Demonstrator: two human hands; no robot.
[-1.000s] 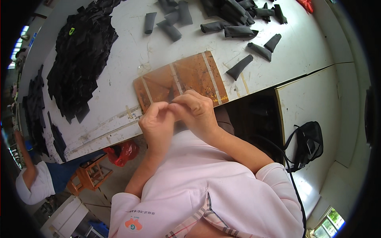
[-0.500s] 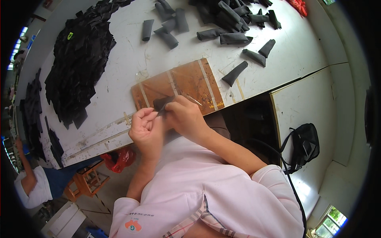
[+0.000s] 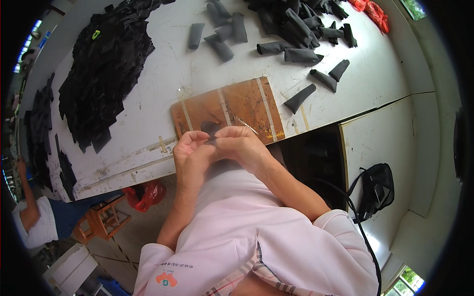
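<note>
A small piece of black fabric (image 3: 210,128) is pinched between my two hands, just over the near edge of a brown wooden board (image 3: 203,105). My left hand (image 3: 191,152) grips its left side with thumb and fingertips. From the right, my right hand (image 3: 243,147) pinches the same piece, the fingertips of both hands almost meeting. Part of the fabric hides behind my fingers. On the board, beside my right hand, lies a thin pale stick-like tool (image 3: 245,125). Light strips of tape cross the board.
A large heap of flat black fabric pieces (image 3: 101,79) covers the table's left. Rolled dark fabric tubes (image 3: 301,55) lie scattered at the far side. Red plastic bags sit at the far right and below the table. A black bag (image 3: 376,190) rests on the right-hand surface; a co-worker (image 3: 37,217) is at left.
My fingertips have come closer together on the fabric, and my right hand has turned and lowered slightly. The whole view has shifted a little, moving the table things to the right.
</note>
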